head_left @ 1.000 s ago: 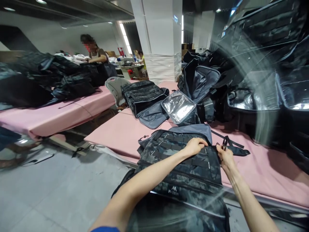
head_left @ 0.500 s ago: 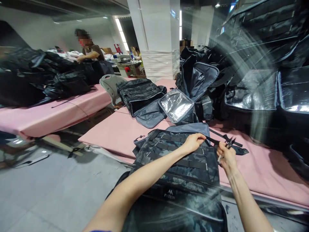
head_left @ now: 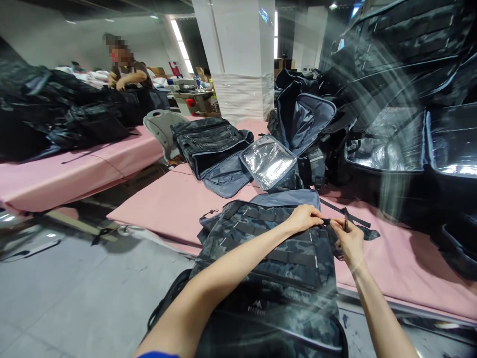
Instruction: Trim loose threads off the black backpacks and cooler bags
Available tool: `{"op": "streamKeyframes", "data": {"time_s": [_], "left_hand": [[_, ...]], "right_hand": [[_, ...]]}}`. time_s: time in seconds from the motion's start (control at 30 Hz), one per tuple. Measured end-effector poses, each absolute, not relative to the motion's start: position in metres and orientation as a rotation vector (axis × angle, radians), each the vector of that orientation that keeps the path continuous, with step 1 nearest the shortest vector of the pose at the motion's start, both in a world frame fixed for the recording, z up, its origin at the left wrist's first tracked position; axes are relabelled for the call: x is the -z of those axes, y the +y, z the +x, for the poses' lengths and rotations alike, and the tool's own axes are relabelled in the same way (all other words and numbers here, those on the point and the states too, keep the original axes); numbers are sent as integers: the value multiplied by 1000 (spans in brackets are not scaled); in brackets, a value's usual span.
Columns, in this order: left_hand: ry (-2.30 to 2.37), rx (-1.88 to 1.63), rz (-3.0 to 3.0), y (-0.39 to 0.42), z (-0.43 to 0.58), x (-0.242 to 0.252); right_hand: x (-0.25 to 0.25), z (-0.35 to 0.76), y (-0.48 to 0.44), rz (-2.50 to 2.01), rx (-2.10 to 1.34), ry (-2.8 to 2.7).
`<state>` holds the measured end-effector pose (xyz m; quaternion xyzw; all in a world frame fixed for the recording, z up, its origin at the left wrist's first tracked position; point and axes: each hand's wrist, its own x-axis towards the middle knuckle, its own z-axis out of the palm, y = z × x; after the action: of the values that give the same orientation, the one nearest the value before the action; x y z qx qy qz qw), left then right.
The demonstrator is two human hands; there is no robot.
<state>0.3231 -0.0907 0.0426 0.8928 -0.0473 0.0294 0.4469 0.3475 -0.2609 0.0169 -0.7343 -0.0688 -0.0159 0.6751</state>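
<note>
A dark camouflage backpack (head_left: 261,266) lies in front of me, its upper part on the pink table and its lower part towards my body. My left hand (head_left: 303,219) is closed in a pinch on a short black strap (head_left: 325,222) at the bag's upper right edge. My right hand (head_left: 349,241) pinches the same strap from the other side, its fingertips close to those of the left. A dark slim tool (head_left: 347,223), looking like thread snips, sticks up from the right hand; most of it is hidden by the fingers.
On the pink table (head_left: 149,201) beyond lie an open camouflage bag (head_left: 208,141) and a silver-lined bag (head_left: 269,161). More silver-lined bags (head_left: 387,139) pile up at the right. Black bags (head_left: 93,124) cover the left table, where a person (head_left: 128,74) stands. A white pillar (head_left: 238,59) rises behind.
My right hand has moved in towards the left, and its fingertips now pinch the strap. The tool's tips, spread before, now look more upright and tucked in. The view has shifted slightly.
</note>
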Motion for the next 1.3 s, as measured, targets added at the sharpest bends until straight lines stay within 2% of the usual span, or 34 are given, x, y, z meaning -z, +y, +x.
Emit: {"op": "streamKeyframes", "data": {"time_s": [0.1, 0.23, 0.33, 0.47, 0.67, 0.87, 1.03, 1.17, 1.3], "left_hand": [[-70, -81, 2163, -89, 321, -41], [-35, -87, 2154, -91, 320, -43], [-26, -88, 2162, -91, 320, -43], [-30, -84, 2163, -90, 320, -42], [-22, -109, 2144, -90, 318, -42], [-37, -50, 2068, -90, 321, -40], [0, -12, 1984, -89, 320, -38], [33, -79, 2015, -91, 315, -38], [-135, -381, 2280, -97, 309, -36]], "right_hand": [[-20, 339, -271, -1920, 208, -159], [-20, 326, -280, -2350, 615, -385], [-17, 324, -281, -2390, 823, -506], [-16, 326, -278, -2398, 911, -538], [-20, 327, -278, -2392, 870, -609], [-17, 327, -269, -2009, 370, -326], [-23, 345, -262, -1777, 98, -317], [-32, 354, -278, -1707, 78, -270], [-30, 336, -296, -1841, 242, -205]]}}
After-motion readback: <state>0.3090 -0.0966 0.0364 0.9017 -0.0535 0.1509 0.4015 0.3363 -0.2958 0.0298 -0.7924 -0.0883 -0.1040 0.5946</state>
